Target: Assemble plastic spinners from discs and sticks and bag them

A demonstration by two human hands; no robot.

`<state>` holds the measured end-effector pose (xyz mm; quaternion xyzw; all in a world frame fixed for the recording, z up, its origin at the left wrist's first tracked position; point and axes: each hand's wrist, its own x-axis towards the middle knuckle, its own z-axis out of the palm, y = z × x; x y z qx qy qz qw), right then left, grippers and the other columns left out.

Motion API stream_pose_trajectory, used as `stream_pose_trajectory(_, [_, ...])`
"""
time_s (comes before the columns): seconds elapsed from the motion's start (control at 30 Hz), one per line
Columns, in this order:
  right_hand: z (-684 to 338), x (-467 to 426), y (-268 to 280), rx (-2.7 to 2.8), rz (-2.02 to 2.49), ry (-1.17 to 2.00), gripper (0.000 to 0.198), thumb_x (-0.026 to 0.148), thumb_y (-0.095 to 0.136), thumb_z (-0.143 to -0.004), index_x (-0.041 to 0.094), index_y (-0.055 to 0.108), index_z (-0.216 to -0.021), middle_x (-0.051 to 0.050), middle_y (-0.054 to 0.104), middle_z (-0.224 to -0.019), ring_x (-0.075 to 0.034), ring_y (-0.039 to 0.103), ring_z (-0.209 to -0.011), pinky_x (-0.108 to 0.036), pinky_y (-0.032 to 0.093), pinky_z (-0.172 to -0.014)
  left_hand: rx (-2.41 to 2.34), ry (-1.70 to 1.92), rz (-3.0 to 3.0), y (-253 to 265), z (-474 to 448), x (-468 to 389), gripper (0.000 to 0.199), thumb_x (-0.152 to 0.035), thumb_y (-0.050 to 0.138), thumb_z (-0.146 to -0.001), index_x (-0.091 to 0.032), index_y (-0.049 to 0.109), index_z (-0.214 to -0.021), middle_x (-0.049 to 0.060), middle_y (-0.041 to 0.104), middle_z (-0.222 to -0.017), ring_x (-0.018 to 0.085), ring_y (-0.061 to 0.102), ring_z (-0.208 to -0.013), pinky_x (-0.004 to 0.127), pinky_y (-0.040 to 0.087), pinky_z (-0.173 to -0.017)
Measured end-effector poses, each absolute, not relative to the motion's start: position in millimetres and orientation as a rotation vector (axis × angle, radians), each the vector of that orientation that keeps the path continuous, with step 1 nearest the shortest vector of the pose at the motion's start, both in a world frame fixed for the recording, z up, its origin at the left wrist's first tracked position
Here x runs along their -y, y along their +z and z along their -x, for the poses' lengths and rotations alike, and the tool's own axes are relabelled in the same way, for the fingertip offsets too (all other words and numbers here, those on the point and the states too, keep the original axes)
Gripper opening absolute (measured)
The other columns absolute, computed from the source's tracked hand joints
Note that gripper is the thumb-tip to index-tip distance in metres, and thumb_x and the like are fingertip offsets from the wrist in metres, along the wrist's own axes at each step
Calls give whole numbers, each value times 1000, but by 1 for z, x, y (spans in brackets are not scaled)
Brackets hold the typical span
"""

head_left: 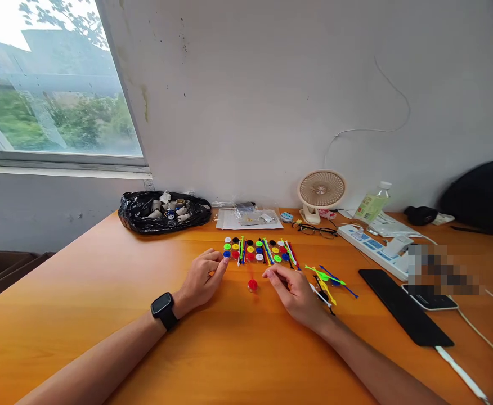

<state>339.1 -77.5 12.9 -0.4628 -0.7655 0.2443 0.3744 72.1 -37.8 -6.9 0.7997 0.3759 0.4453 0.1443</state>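
A red spinner (252, 286) stands on the table between my hands, with a faint red blur above and below its round base. To its left rests my left hand (202, 279), fingers curled in and thumb laid forward, with no object seen in it. On the other side is my right hand (294, 289), its thumb and forefinger close together and nothing visible between them. Both hands are apart from the red spinner. Beyond them, round coloured bases (251, 250) lie in groups alongside bundles of coloured arrows (267, 251). More loose arrow spinners (325, 277) lie right of my right hand.
A black plastic bag (139, 221) of waste sits at the back left. Along the back are papers (229, 220), a fan (321, 191), glasses (314, 230) and a bottle (373, 203). A power strip (371, 250) and a black phone-like slab (402, 306) lie at the right.
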Motion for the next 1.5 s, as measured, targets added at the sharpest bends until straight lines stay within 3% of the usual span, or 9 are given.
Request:
stream_pose_trajectory(0.33, [-340,80,11,2119,1193,542,38,46,46,-108,21,70,-93,0,64,-69,-15,53,-61,-28,38,-61,-1084,1201,-2348,-9,-74,37,57,-35,40,-111,-19,34,-56,1,48,-60,14,44,-61,32,34,-64])
stream_pose_trajectory(0.6, [-346,74,11,1937,1237,353,28,45,52,-106,23,67,-100,2,53,-65,-15,49,-57,-28,36,-58,-1072,1197,-2361,-7,-74,38,58,-36,40,-111,-20,33,-55,0,43,-58,13,40,-57,31,33,-61])
stream_pose_trajectory(0.97, [-344,72,8,1963,1217,456,34,47,48,-107,22,64,-90,1,57,-69,-16,51,-61,-28,38,-59,-1050,1115,-2340,-8,-74,40,55,-33,42,-109,-20,25,-59,-2,35,-59,12,32,-55,32,26,-57])
stream_pose_trajectory(1.5, [-343,76,12,2071,1187,538,38,47,44,-109,23,65,-89,0,62,-72,-17,52,-63,-30,37,-63,-1056,1089,-2380,-8,-74,40,58,-33,43,-109,-19,32,-53,-1,38,-57,11,32,-54,32,26,-56])
